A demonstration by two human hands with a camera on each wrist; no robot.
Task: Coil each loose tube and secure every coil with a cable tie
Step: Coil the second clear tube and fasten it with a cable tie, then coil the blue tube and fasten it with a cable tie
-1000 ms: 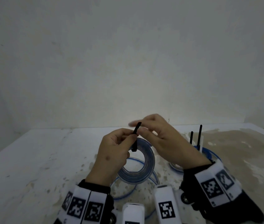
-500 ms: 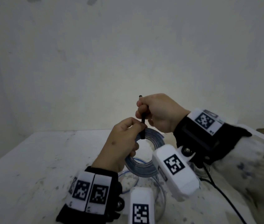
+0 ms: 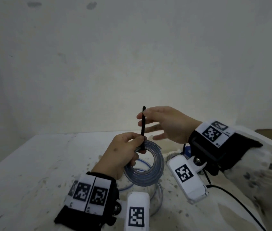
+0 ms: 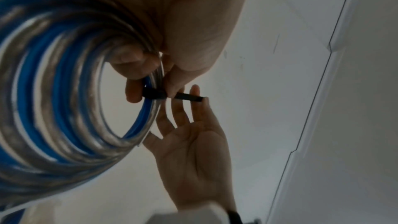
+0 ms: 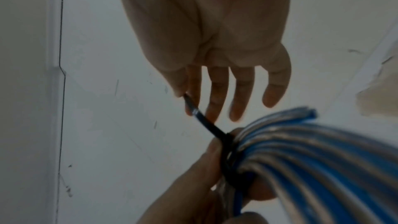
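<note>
My left hand (image 3: 138, 144) holds a coil of clear and blue tube (image 3: 155, 170) upright above the table, thumb and fingers pinching it at the top. A black cable tie (image 3: 143, 127) is looped round the coil there, its tail standing straight up. My right hand (image 3: 147, 125) is beside the tail with fingers straight and spread, and the tail's tip lies against thumb and forefinger. In the left wrist view the left hand (image 4: 150, 83) pinches the tie (image 4: 187, 98) at the coil (image 4: 53, 91). The right wrist view shows the tie (image 5: 206, 123) between right hand (image 5: 215, 101) and coil (image 5: 312, 151).
More loose tube (image 3: 160, 194) lies on the stained white table (image 3: 32, 172) under the held coil. Another blue coil (image 3: 187, 150) with an upright black tie sits behind my right wrist. A black cable (image 3: 231, 197) trails to the right. A bare wall stands close behind.
My right hand, which gripped the tie tail in a fist and pulled it upward, has opened its fingers. The tail now stands longer above the coil. The left hand keeps its hold.
</note>
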